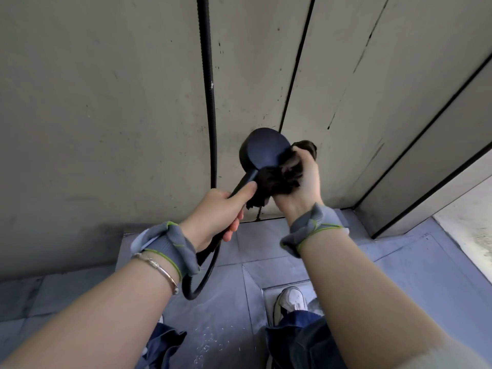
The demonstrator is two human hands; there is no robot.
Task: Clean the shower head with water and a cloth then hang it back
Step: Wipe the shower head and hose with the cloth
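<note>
Shower head (262, 149): dark, round, held before the tiled wall (106, 102), face turned away. Left hand (215, 211): closed round its handle, below the head. Right hand (298, 182): clenched on a dark cloth (277, 177), pressed to the head's right rim. Hose (210, 102): left of the head. Step, judged: wiping. Best done with the handle held steady, the cloth worked round rim and face.

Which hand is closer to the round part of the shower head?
Right. The right hand presses the dark cloth against the edge of the round shower head. The left hand grips the handle lower down, below the round part.
</note>
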